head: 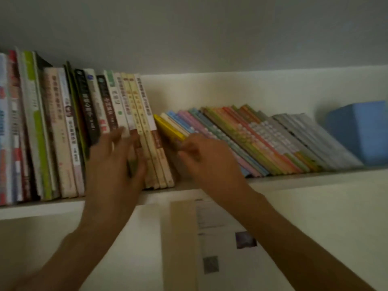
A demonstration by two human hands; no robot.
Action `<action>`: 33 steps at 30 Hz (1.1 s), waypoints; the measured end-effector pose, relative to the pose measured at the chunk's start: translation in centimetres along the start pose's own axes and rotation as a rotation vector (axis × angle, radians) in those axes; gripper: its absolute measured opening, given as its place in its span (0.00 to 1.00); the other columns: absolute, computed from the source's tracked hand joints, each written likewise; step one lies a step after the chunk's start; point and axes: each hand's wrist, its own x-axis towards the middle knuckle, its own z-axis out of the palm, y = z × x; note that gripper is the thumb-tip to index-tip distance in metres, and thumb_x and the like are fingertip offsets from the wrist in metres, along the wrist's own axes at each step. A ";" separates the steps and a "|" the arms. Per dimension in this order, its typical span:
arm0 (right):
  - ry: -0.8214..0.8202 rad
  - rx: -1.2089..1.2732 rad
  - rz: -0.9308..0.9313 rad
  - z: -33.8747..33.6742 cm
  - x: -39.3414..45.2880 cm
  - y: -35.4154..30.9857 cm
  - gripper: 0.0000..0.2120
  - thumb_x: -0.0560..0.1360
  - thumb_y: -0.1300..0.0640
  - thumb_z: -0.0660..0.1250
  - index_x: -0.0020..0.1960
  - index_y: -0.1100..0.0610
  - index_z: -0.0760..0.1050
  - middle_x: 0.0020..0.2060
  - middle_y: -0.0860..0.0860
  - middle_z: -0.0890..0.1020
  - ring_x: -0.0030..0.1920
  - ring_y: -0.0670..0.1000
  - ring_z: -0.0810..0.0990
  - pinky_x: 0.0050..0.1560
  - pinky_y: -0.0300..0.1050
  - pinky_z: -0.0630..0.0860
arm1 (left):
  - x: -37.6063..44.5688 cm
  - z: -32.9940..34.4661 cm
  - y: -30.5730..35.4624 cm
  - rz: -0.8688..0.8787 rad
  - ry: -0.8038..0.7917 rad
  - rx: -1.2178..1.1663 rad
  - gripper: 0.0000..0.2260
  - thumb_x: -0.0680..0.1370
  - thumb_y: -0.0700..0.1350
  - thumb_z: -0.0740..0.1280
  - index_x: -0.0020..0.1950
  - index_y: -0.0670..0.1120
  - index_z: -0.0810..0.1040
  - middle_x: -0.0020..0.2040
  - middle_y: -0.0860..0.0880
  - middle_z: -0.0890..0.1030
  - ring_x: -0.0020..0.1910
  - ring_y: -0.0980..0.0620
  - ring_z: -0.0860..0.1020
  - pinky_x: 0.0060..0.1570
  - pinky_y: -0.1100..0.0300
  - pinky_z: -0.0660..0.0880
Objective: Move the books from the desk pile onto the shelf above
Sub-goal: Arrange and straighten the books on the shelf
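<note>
Head: shelf holds upright and leaning books.

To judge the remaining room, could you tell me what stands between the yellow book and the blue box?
Head view: a leaning row of thin books fills the stretch from yellow book to blue box.

A narrow gap opens between the upright books and leaning booklets.
</note>
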 end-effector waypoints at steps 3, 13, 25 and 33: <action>0.331 -0.085 -0.019 -4.1 -1.5 3.8 0.05 0.76 0.57 0.65 0.49 0.57 0.78 0.44 0.55 0.82 0.45 0.55 0.80 0.45 0.45 0.74 | -0.9 1.3 5.0 -0.149 -0.170 -0.342 0.09 0.77 0.46 0.65 0.57 0.49 0.76 0.46 0.58 0.77 0.46 0.60 0.77 0.41 0.76 0.70; -0.067 -0.239 0.461 -15.7 -1.3 17.3 0.55 0.56 0.29 0.65 0.75 0.51 0.50 0.69 0.58 0.68 0.65 0.59 0.70 0.66 0.56 0.64 | 2.7 8.1 9.2 -0.610 -0.464 -0.489 0.43 0.71 0.61 0.68 0.75 0.43 0.50 0.67 0.47 0.71 0.60 0.46 0.73 0.57 0.55 0.71; -0.080 -0.167 0.198 -13.7 0.0 18.8 0.28 0.63 0.30 0.59 0.54 0.48 0.68 0.41 0.46 0.78 0.38 0.44 0.78 0.34 0.38 0.72 | 5.0 8.2 7.8 -0.384 -0.576 -0.613 0.43 0.73 0.40 0.70 0.76 0.49 0.42 0.66 0.61 0.57 0.63 0.62 0.59 0.53 0.74 0.61; 0.165 -0.005 0.220 -8.9 2.1 13.3 0.18 0.72 0.38 0.65 0.53 0.50 0.70 0.42 0.46 0.76 0.39 0.47 0.76 0.34 0.38 0.68 | 5.7 6.3 7.2 -0.477 -0.505 -0.069 0.42 0.76 0.46 0.68 0.74 0.33 0.41 0.70 0.36 0.66 0.66 0.41 0.69 0.58 0.56 0.69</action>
